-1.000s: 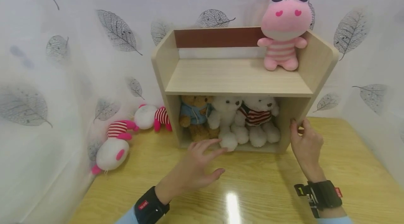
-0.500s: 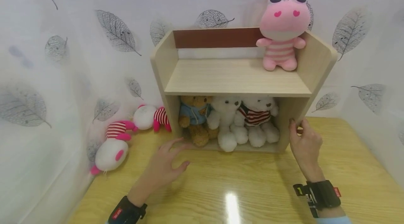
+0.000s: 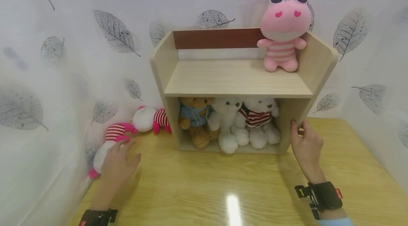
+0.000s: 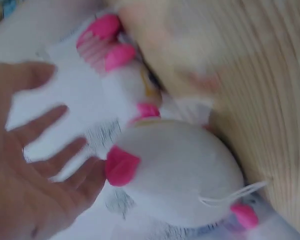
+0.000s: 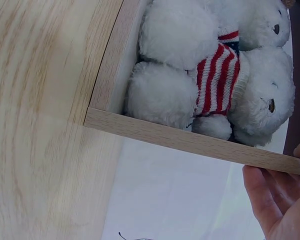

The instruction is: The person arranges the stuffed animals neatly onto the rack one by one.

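My left hand [image 3: 118, 164] reaches over a white plush toy [image 3: 101, 155] with pink ears and a striped body, lying at the table's left edge. Its fingers are spread. In the left wrist view one fingertip is right at the toy's pink ear [image 4: 122, 166]. A similar plush toy [image 3: 144, 119] lies behind it against the shelf's left side. With the thumb on the inner face and fingers outside, my right hand [image 3: 307, 144] grips the right side panel [image 5: 190, 142] of the wooden shelf [image 3: 236, 77].
The lower compartment holds a brown bear [image 3: 196, 118] in a blue hoodie, a white bear [image 3: 227, 123] and another white bear [image 3: 259, 119] in a striped sweater. A pink plush toy [image 3: 283, 34] sits upper right. Leaf-patterned sheeting [image 3: 73, 13] surrounds the wooden table [image 3: 191, 183].
My left hand has moved left from in front of the lower compartment to the white plush toy at the left edge. The right hand keeps its grip on the side panel.
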The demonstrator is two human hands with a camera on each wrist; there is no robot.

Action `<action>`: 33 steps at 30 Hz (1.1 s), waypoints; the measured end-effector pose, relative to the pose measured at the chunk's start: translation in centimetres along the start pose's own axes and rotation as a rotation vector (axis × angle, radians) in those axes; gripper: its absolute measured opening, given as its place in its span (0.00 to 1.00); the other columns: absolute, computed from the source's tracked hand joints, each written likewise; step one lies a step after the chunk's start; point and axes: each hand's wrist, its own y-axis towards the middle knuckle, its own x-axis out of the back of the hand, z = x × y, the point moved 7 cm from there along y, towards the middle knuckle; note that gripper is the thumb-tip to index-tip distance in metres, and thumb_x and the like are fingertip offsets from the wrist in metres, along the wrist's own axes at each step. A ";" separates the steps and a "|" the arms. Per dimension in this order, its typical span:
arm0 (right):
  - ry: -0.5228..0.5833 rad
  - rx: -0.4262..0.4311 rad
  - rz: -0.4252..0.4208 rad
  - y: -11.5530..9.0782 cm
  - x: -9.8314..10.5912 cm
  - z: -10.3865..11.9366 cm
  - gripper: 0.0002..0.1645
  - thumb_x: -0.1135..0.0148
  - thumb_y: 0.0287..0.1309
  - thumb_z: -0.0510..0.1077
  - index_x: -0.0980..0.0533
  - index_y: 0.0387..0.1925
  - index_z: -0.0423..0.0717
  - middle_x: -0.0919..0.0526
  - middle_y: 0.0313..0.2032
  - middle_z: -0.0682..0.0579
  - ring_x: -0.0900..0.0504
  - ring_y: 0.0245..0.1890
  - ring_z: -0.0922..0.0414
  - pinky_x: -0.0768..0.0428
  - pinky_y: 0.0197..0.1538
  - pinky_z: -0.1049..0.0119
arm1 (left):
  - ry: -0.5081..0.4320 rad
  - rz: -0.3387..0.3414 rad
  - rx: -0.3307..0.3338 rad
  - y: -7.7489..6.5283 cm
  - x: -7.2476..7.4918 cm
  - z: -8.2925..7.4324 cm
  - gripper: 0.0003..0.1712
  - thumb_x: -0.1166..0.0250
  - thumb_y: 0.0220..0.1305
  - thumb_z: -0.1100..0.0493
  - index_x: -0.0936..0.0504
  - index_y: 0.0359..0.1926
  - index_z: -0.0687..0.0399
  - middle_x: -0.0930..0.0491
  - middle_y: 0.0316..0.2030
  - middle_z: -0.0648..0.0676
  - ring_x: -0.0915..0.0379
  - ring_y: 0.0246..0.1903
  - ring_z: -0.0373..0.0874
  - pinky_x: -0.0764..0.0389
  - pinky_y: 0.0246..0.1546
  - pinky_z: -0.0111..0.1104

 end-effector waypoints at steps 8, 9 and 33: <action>0.002 0.011 0.012 -0.5 -0.1 0.1 0.12 0.39 0.65 0.38 0.22 0.36 0.27 0.13 0.34 0.30 0.14 0.22 0.34 0.36 0.26 0.86 | 0.116 0.031 0.305 -0.6 2.0 4.5 0.36 0.30 0.57 0.55 0.29 0.63 0.67 0.38 0.64 0.81 0.44 0.63 0.82 0.39 0.56 0.72; 0.000 0.007 0.013 -0.5 -0.1 0.0 0.13 0.39 0.65 0.38 0.21 0.37 0.28 0.12 0.34 0.30 0.14 0.22 0.34 0.35 0.26 0.85 | 0.122 0.122 0.376 -0.9 1.6 5.1 0.41 0.30 0.58 0.52 0.33 0.66 0.68 0.43 0.65 0.83 0.49 0.65 0.83 0.43 0.59 0.73; -0.001 0.023 -0.001 -0.2 0.1 0.1 0.12 0.38 0.65 0.38 0.21 0.38 0.28 0.12 0.34 0.31 0.14 0.23 0.34 0.37 0.27 0.88 | 0.107 -0.010 0.522 -2.5 2.4 6.6 0.45 0.29 0.61 0.42 0.35 0.70 0.62 0.33 0.56 0.80 0.36 0.52 0.80 0.33 0.48 0.66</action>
